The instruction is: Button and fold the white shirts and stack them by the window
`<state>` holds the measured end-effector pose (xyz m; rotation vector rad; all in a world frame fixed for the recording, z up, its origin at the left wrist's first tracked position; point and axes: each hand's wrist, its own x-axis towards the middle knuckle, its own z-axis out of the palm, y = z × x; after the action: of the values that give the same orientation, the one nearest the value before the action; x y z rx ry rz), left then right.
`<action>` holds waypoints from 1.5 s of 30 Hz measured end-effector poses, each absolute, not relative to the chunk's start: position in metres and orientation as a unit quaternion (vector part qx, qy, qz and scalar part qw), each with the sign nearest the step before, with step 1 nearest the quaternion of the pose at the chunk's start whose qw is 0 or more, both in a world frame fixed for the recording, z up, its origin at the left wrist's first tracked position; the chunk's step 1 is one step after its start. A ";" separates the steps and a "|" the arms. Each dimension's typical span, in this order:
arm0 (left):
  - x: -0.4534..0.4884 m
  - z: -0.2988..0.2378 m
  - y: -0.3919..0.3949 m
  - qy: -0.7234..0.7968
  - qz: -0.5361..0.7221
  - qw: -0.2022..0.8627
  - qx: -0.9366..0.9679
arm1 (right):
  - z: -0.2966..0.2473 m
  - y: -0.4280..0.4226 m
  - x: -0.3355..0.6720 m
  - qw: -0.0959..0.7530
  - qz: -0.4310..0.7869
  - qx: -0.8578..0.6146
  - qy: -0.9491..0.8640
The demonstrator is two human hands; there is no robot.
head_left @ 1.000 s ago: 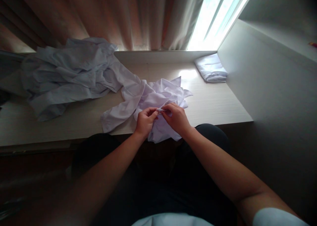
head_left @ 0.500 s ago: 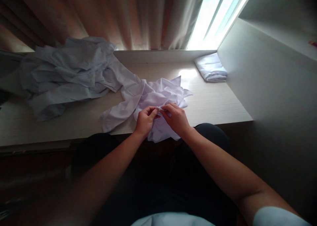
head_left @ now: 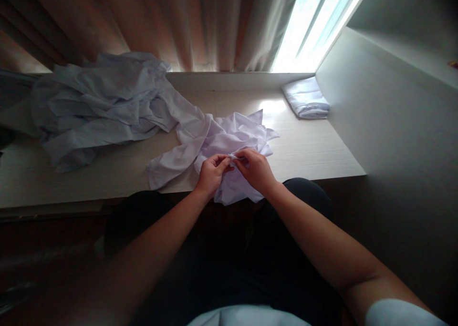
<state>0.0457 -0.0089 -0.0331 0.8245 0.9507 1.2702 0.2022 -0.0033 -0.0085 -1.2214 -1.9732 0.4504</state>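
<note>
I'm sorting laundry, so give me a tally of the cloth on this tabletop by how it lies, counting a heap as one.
Rumpled heap: 1 (pieces within can't be counted)
Loose garment pinched by left hand and right hand: 1
Folded bundle: 1
Total: 3

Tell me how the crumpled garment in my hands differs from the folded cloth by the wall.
The garment lies loose and crumpled, while the folded cloth is a compact bundle. The garment is pinched by the left hand and right hand; the folded cloth is untouched. The garment hangs partly over the front edge of the table; the folded cloth lies wholly on it. Both are pale fabric.
</note>
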 end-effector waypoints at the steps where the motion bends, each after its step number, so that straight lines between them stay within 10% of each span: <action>1: 0.046 -0.033 -0.009 0.415 0.551 0.631 0.355 | -0.009 -0.003 0.202 0.378 0.179 -0.480 -0.771; 45: 0.034 -0.022 -0.006 0.376 0.489 0.738 0.273 | -0.006 -0.007 0.203 0.417 0.321 -0.442 -0.726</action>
<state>0.0343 -0.0062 -0.0224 0.5986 0.8250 1.0732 0.2031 -0.0068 -0.0057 -1.1081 -1.8231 0.8062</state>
